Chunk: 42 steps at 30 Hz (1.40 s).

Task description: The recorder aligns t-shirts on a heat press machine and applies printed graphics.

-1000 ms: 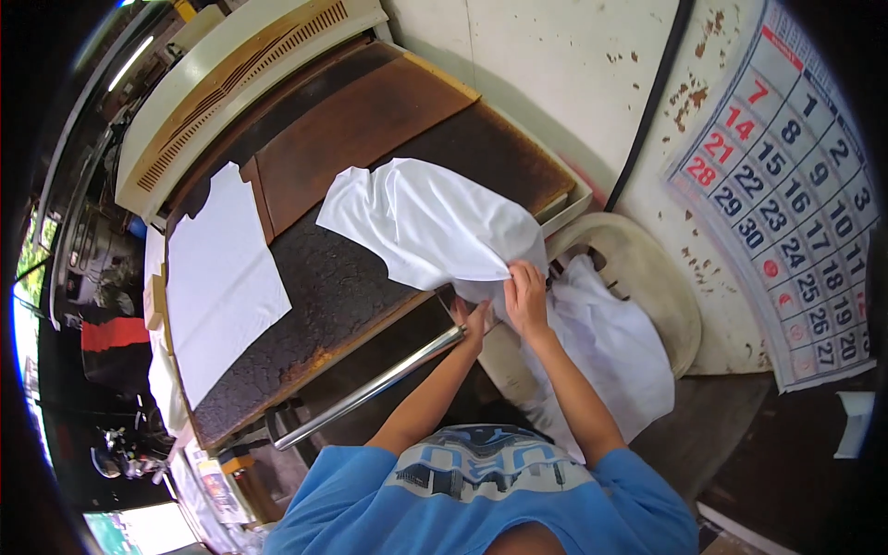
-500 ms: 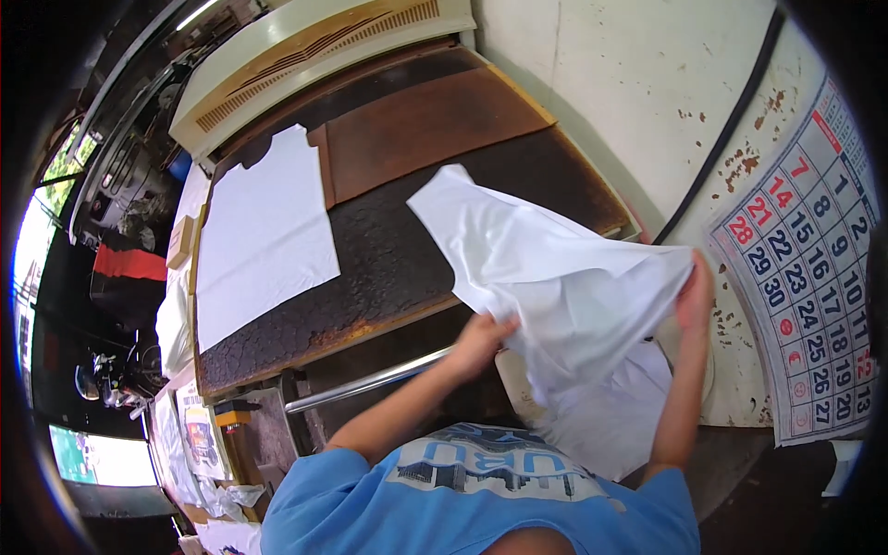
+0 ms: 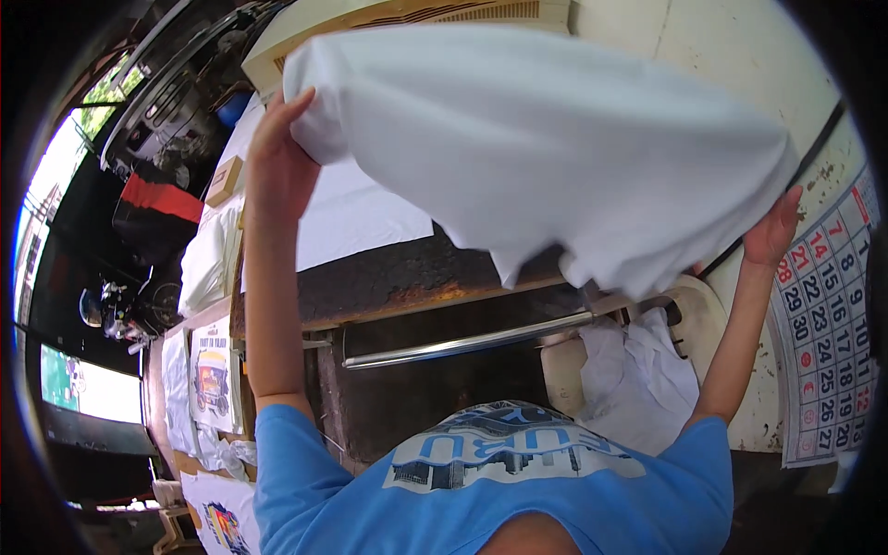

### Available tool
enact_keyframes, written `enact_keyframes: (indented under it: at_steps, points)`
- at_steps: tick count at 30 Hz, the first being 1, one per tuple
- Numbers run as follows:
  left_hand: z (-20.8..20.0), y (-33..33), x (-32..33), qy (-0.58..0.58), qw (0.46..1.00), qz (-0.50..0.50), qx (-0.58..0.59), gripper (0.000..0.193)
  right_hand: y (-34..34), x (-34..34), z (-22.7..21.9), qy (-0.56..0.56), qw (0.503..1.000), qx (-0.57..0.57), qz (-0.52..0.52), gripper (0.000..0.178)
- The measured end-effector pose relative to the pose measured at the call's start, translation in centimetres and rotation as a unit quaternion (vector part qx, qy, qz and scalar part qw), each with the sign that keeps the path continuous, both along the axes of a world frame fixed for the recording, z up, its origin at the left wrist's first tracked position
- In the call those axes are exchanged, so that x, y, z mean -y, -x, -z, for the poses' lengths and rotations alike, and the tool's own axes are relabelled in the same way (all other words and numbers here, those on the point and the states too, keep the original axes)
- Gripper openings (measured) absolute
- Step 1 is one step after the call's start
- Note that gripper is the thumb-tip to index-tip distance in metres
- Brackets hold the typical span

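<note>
A white cloth (image 3: 546, 139) is stretched out in the air between my two hands, slightly blurred, its lower edge hanging in loose folds. My left hand (image 3: 283, 153) is raised high and closed on the cloth's left end. At the opposite end my right hand (image 3: 773, 231) pinches the edge, with some fingers stretched outward. Below and behind it lies a flat white fabric panel (image 3: 361, 222) on the dark, worn bed (image 3: 407, 291) of a large press-like machine. The raised cloth hides most of that bed and the brown sheet on it.
A metal bar (image 3: 462, 346) runs along the machine's front. To the right, more white cloth (image 3: 638, 375) rests on a pale plastic chair (image 3: 708, 314), beside a wall with a black cable (image 3: 821, 143) and a calendar (image 3: 826, 333). Printed white fabric (image 3: 211, 379) is stacked on the left.
Both hands have lifted the white cloth up and away from me and spread it wide. My left hand has moved far to the left, my right hand a little right and upward.
</note>
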<state>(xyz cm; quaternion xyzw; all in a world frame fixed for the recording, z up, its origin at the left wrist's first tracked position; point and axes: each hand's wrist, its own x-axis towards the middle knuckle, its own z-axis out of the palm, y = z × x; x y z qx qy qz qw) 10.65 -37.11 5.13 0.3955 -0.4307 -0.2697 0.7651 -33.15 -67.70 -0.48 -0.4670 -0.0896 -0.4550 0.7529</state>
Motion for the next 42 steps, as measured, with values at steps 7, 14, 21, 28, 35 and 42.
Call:
enact_keyframes:
  at_steps: [7,14,21,28,35,42]
  points:
    - [-2.2,-3.3,-4.0,-0.042,0.982,-0.143,0.116,0.054,-5.2,0.9,-3.4,-0.022,0.997,-0.035,-0.064,0.037]
    - [-3.9,-6.3,-3.1,0.001,0.976,-0.168,0.142,0.056,-10.6,1.0,-7.4,-0.026,0.964,-0.136,0.227,0.038]
    - [-5.5,-8.3,2.8,0.053,0.953,-0.260,0.145,0.031,-8.7,11.5,-11.6,-0.032,0.956,-0.032,0.290,0.038]
    - [-4.3,-14.4,13.7,-0.171,0.972,-0.141,0.080,0.038,-17.0,18.1,-11.7,0.088,0.974,-0.153,0.140,0.033]
    - [0.2,-18.4,27.0,-0.073,0.983,-0.160,0.060,0.063,-23.4,33.2,-10.6,0.058,0.971,-0.217,0.082,0.030]
    - [-2.9,-17.2,30.1,0.064,0.978,-0.174,0.096,0.067,-23.5,36.8,-10.4,0.059,0.992,-0.032,0.110,0.029]
